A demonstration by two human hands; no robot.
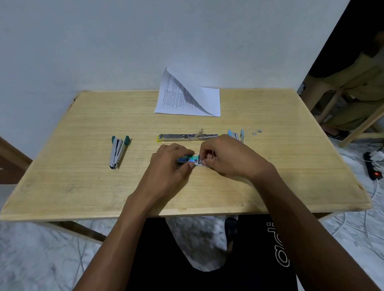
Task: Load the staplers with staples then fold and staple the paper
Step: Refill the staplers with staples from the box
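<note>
Staple box (190, 159) at the centre of the table (79, 182), largely covered by both hands, long axis left-right. Left hand (168, 161) grips its body; right hand (225, 157) pinches its right end, contents unclear. Yellow stapler (186, 136) lies opened flat behind, parallel to the far edge; blue stapler (235, 135) partly hidden.

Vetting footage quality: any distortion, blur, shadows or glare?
Head view: wide-angle distortion bows the table edges; light soft and even, mild shadow under the lifted paper; staple box between left hand and right hand slightly blurred; no glare.
</note>
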